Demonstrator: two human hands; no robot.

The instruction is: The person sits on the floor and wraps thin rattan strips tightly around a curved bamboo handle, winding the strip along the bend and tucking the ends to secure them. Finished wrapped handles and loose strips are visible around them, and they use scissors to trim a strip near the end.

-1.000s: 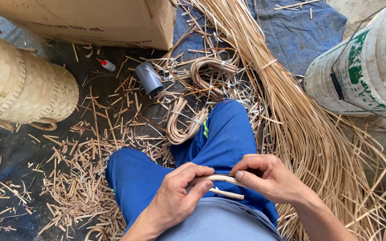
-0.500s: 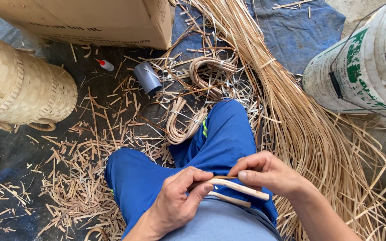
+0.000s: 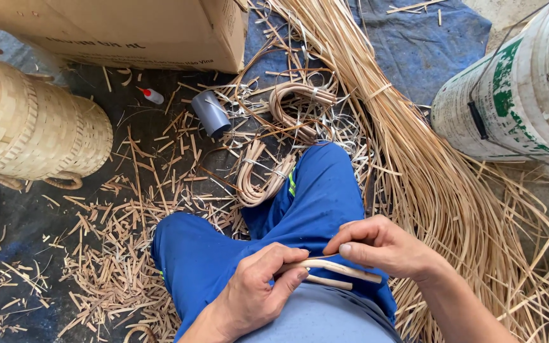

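Note:
Over my lap in blue trousers (image 3: 300, 216), both hands hold a short pale cane piece (image 3: 335, 270) bent into a narrow loop. My left hand (image 3: 255, 292) grips its left end between thumb and fingers. My right hand (image 3: 382, 244) pinches the upper strand from the right, with the index finger pressed on it. The loop's lower strand sticks out just below the fingers.
A woven basket (image 3: 27, 124) lies on its side at the left. A cardboard box (image 3: 115, 28) stands at the back, with a grey tube (image 3: 211, 113) and a small bottle (image 3: 152, 96) near it. Bent cane loops (image 3: 258, 174) lie ahead of my knee, long strips (image 3: 427, 165) run right, a white bucket (image 3: 509, 95) far right.
The hands have turned the cane piece slightly and slid along it; my right index finger now presses nearer its left end. Nothing else moved.

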